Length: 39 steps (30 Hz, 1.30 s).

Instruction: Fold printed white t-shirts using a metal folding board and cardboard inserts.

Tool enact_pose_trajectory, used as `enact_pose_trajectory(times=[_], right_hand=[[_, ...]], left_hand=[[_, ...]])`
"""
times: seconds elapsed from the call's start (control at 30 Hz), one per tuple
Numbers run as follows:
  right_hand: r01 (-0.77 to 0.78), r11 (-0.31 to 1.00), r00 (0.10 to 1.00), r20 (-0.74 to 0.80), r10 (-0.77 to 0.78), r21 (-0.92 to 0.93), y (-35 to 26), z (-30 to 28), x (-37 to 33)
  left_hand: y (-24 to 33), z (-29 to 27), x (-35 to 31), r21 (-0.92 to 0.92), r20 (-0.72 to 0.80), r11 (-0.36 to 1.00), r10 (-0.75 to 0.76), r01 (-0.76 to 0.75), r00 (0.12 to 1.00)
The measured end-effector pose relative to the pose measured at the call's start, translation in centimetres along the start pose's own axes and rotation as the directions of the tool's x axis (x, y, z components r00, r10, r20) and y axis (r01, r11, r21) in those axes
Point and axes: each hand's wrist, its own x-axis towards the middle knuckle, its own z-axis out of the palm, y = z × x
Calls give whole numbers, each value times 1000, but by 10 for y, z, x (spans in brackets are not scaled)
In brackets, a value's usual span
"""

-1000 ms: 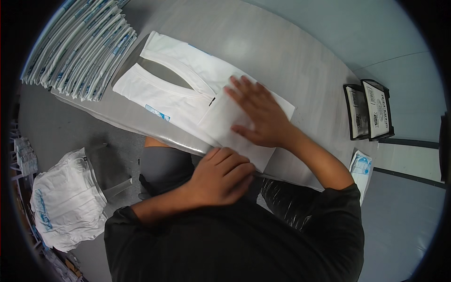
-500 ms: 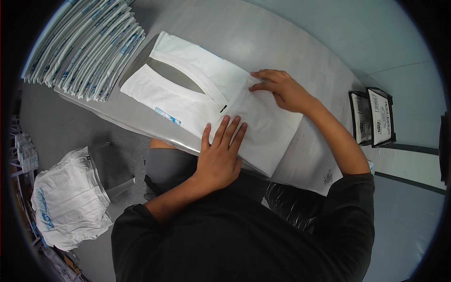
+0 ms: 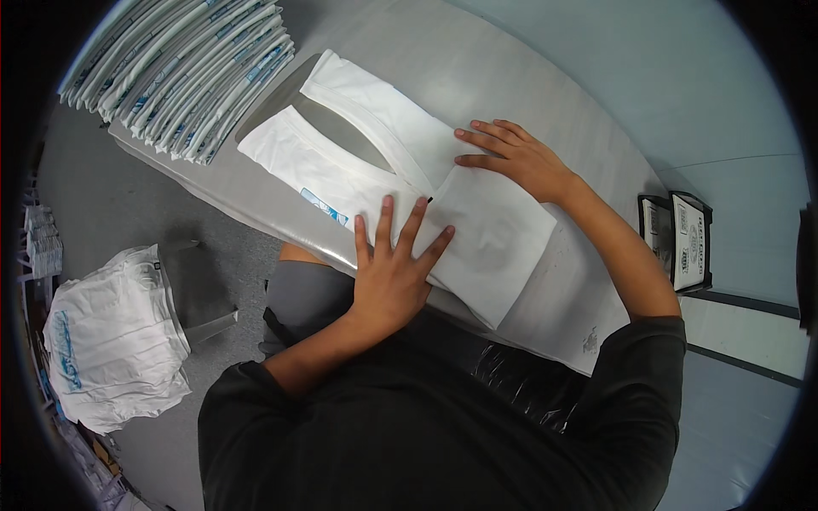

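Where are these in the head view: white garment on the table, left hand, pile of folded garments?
White garment [image 3: 481,213]: head view, smooth panel between the hands.
Left hand [image 3: 390,285]: head view, back of the hand.
Pile of folded garments [image 3: 189,81]: head view, middle of its layered edges.

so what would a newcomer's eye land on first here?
Likely the white shirt mid-picture on the grey table, left grip and right grip spread on it. Then the thick stack of folded garments, upper left on the table, and the blue-printed white cloth heap, lower left.
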Motion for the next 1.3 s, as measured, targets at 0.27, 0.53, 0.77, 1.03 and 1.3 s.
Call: enact_pose_trajectory(times=[0.27,0.53,0.77,1.03,1.3], right_hand=[[161,889,986,-106,-127,428,-23,-18,-12],[-267,485,964,228,138,833,-26,-25,27],[-601,376,792,463,398,706,-25,-23,99],[-680,379,733,572,368,627,2,-23,109],[-419,408,760,67,647,811,19,4,194]], left_hand=[[-8,-42,-21,-241,234,970,80,-22,969],[-54,-67,-18,-823,204,551,58,139,977],[-124,-49,10,-637,679,-586,-119,501,724],[-128,-60,12,-638,733,-507,-167,580,660],[-196,-73,50,-871,248,183,-637,455,730]])
